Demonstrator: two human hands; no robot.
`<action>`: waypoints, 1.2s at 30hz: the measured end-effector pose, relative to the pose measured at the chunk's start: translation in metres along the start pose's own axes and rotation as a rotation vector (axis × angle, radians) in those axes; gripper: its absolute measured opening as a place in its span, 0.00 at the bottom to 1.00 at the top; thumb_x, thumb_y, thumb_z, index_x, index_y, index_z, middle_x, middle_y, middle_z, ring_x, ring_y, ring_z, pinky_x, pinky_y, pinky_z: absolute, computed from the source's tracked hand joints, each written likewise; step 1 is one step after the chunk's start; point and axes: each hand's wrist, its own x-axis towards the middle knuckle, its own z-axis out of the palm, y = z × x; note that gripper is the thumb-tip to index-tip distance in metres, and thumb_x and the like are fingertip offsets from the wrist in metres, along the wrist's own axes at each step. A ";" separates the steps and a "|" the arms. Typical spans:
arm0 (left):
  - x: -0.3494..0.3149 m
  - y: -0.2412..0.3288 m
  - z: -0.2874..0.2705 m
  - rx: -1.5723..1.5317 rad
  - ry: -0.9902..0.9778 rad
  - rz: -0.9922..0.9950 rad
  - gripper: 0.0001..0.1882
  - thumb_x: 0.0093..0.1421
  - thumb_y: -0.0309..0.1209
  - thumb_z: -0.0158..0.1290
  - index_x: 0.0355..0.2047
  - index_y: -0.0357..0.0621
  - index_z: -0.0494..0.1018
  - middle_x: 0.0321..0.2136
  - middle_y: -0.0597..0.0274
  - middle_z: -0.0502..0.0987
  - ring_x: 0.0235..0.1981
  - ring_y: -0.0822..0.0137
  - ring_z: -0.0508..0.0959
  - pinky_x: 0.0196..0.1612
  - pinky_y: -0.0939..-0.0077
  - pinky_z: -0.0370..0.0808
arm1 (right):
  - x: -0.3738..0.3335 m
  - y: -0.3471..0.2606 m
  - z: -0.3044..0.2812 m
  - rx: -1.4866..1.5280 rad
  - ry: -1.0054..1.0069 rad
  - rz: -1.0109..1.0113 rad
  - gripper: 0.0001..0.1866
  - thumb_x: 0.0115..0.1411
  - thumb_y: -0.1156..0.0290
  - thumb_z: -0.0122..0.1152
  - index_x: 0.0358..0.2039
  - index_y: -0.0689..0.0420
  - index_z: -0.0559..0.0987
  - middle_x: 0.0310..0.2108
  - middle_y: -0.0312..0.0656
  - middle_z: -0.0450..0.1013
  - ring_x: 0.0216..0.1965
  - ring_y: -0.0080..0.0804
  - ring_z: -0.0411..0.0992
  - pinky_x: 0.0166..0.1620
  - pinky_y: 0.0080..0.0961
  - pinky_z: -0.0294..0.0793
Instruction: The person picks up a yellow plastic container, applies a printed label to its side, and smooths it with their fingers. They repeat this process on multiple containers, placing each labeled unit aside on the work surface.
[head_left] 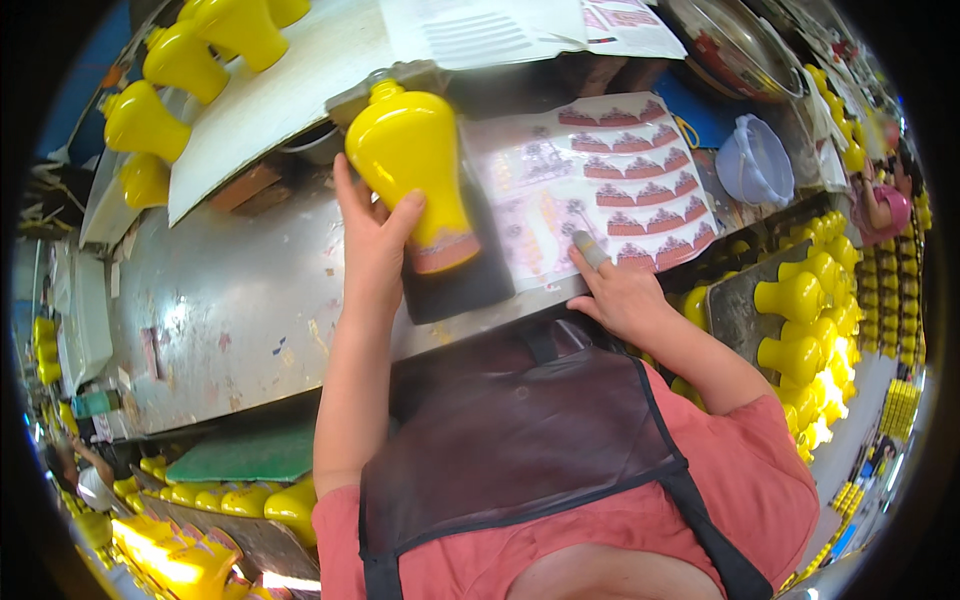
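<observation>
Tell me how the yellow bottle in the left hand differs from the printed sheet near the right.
The yellow bottle is rounded; the printed sheet is flat. The left hand holds the bottle; the sheet lies on the metal table. Both carry pinkish decoration.

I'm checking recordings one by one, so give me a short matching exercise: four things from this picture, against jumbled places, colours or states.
Things:
1. large yellow vase
2. printed sheet
3. small bucket
4. apron

Descriptions:
A. dark maroon, worn by the person
B. held by the left hand
C. pale blue
D. beneath the fingers of the right hand

Right pairs: 1-B, 2-D, 3-C, 4-A.
</observation>
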 end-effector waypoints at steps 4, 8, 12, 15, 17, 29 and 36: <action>0.009 0.005 0.001 -0.099 -0.059 0.025 0.41 0.70 0.32 0.52 0.76 0.45 0.41 0.67 0.53 0.62 0.67 0.58 0.66 0.69 0.64 0.63 | -0.015 0.006 0.009 -0.065 0.159 -0.118 0.34 0.60 0.56 0.67 0.64 0.56 0.73 0.47 0.43 0.79 0.25 0.35 0.76 0.28 0.31 0.77; 0.011 0.006 0.004 -0.156 -0.063 0.018 0.33 0.73 0.31 0.45 0.75 0.46 0.47 0.67 0.58 0.64 0.67 0.61 0.67 0.69 0.64 0.65 | -0.014 0.015 0.011 -0.057 0.234 -0.166 0.31 0.57 0.62 0.69 0.62 0.54 0.76 0.48 0.44 0.78 0.25 0.33 0.77 0.29 0.29 0.78; 0.011 0.009 0.005 -0.248 -0.079 -0.009 0.35 0.70 0.32 0.51 0.73 0.45 0.49 0.66 0.56 0.64 0.67 0.60 0.65 0.70 0.64 0.59 | -0.003 0.013 0.008 0.067 0.144 -0.069 0.33 0.58 0.60 0.70 0.64 0.53 0.74 0.43 0.44 0.78 0.27 0.38 0.78 0.31 0.33 0.79; 0.011 0.009 0.007 -0.204 -0.045 -0.014 0.33 0.73 0.30 0.47 0.74 0.45 0.49 0.65 0.57 0.66 0.65 0.61 0.69 0.67 0.64 0.67 | -0.003 0.011 0.007 0.058 0.053 -0.021 0.35 0.58 0.58 0.70 0.65 0.53 0.72 0.43 0.45 0.78 0.28 0.41 0.78 0.31 0.35 0.79; 0.010 0.009 0.007 -0.187 -0.042 -0.002 0.33 0.72 0.30 0.48 0.74 0.45 0.49 0.65 0.57 0.66 0.65 0.61 0.69 0.67 0.64 0.68 | -0.006 0.011 0.009 0.056 0.107 -0.046 0.33 0.58 0.59 0.70 0.63 0.53 0.74 0.43 0.44 0.79 0.28 0.40 0.78 0.31 0.34 0.79; 0.012 0.010 0.005 -0.221 -0.078 -0.016 0.33 0.72 0.31 0.48 0.74 0.46 0.49 0.66 0.59 0.65 0.66 0.62 0.68 0.67 0.64 0.67 | 0.004 0.042 -0.005 0.271 0.203 -0.131 0.09 0.59 0.65 0.69 0.40 0.51 0.85 0.35 0.46 0.80 0.25 0.42 0.76 0.30 0.34 0.77; 0.013 0.011 0.002 -0.274 -0.094 -0.054 0.41 0.68 0.31 0.53 0.75 0.47 0.45 0.67 0.55 0.61 0.68 0.59 0.64 0.70 0.62 0.60 | 0.047 0.047 -0.055 0.942 -0.263 0.295 0.12 0.66 0.66 0.62 0.31 0.62 0.83 0.23 0.37 0.77 0.26 0.25 0.73 0.32 0.26 0.72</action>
